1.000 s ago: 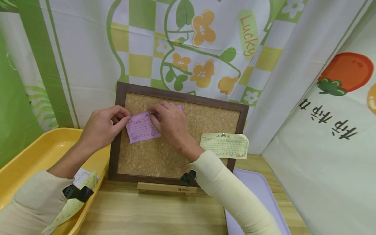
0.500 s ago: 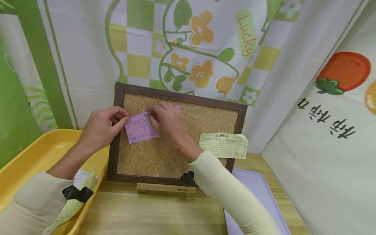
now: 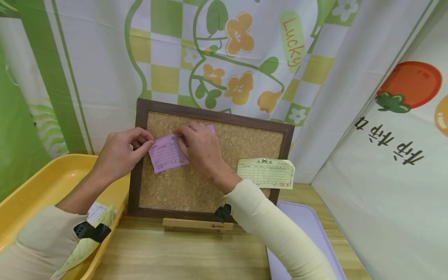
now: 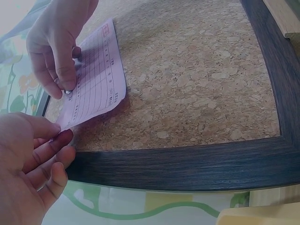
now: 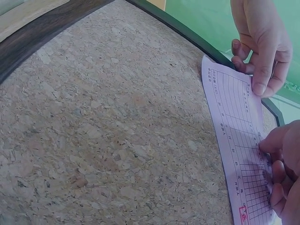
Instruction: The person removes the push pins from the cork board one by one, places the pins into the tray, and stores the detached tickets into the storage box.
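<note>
Just in front of the corkboard (image 3: 189,186) runs the wooden tabletop (image 3: 182,256). Left of the board sits a yellow tray (image 3: 66,175) with loose papers (image 3: 99,213) in it, partly hidden by the left sleeve (image 3: 42,237); a lavender tray (image 3: 302,217) lies by the board's lower right corner.

At the board's upper left, the pink slip (image 3: 169,149) is held up against the cork, its left end dipping relative to the frame and its lower edge curling away from the surface. The step in hand seems to be fixing it there. To do this well, level the upper edge with the board's top frame first, hold the left corner taut without tugging, and push straight into the cork so the slip neither slides nor creases.

The left hand (image 3: 122,147) comes in from the board's left edge, thumb and forefinger pinching the slip's upper left corner, the other fingers loosely curled. The right hand (image 3: 204,147) reaches up across the board from its lower right, wrist bent, back turned to the head camera; its thumb and forefinger are clamped on a small shiny piece (image 4: 69,92) at the slip's upper edge, pin or clip, I cannot tell which.

At the board's lower right, a pale yellow slip (image 3: 267,175) hangs over the frame from a metal fastener (image 3: 264,160). Behind the board hangs a printed curtain (image 3: 241,50).
</note>
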`<action>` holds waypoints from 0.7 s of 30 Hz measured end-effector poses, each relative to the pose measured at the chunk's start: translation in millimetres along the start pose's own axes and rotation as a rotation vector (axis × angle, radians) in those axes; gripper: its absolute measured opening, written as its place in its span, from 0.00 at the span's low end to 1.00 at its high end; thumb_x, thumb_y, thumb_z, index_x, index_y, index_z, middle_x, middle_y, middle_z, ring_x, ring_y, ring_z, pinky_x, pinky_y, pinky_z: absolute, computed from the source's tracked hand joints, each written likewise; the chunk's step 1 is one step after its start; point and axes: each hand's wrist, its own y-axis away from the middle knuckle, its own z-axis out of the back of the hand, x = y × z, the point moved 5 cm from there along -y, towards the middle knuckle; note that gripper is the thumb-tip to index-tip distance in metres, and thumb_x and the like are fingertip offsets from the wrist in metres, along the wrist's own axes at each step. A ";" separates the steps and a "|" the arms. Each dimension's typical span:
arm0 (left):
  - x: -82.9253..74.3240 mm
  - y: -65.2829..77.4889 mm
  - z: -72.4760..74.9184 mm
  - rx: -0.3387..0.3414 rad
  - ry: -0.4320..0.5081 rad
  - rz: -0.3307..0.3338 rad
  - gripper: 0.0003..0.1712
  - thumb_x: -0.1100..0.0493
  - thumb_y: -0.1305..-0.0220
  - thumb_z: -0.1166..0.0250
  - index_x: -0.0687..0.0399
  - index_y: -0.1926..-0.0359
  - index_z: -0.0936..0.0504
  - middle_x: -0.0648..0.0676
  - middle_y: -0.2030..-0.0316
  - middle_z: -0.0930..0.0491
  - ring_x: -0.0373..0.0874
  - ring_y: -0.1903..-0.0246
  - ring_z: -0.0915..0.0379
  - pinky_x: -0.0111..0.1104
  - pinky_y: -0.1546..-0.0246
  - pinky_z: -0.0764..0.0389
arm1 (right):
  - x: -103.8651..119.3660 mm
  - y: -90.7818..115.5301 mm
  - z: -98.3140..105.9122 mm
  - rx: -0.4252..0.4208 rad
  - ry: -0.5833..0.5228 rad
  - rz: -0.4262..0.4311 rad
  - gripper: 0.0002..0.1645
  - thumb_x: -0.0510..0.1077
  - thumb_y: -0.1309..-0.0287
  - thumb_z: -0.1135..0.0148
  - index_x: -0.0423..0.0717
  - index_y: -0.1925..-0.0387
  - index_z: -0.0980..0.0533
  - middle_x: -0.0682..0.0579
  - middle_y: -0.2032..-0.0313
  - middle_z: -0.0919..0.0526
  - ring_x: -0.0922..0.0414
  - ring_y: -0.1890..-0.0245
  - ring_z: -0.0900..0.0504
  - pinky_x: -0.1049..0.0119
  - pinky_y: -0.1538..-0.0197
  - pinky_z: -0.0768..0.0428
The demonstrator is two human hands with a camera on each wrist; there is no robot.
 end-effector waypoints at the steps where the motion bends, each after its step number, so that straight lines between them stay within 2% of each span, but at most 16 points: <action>1: 0.2 0.1 0.0 0.000 0.001 0.001 0.02 0.64 0.29 0.33 0.59 0.61 0.15 0.52 0.72 0.17 0.45 0.74 0.23 0.26 0.74 0.28 | 0.1 0.0 0.1 0.000 0.001 0.002 0.05 0.40 0.35 0.32 0.47 0.59 0.14 0.53 0.63 0.14 0.57 0.65 0.17 0.66 0.61 0.21; 11: 1.8 1.9 -1.2 0.003 0.005 0.011 0.02 0.65 0.30 0.33 0.60 0.61 0.16 0.52 0.72 0.17 0.45 0.74 0.23 0.27 0.75 0.28 | -0.6 1.5 -1.5 0.027 -0.007 -0.003 0.06 0.40 0.34 0.33 0.47 0.57 0.14 0.53 0.61 0.14 0.57 0.63 0.17 0.66 0.58 0.21; 21: 1.7 1.4 -1.2 -0.006 -0.001 -0.010 0.02 0.65 0.30 0.33 0.60 0.61 0.15 0.52 0.72 0.17 0.44 0.74 0.23 0.26 0.75 0.27 | -1.7 1.7 -1.8 0.015 -0.008 0.020 0.06 0.40 0.35 0.33 0.47 0.58 0.14 0.53 0.61 0.14 0.57 0.63 0.18 0.65 0.60 0.21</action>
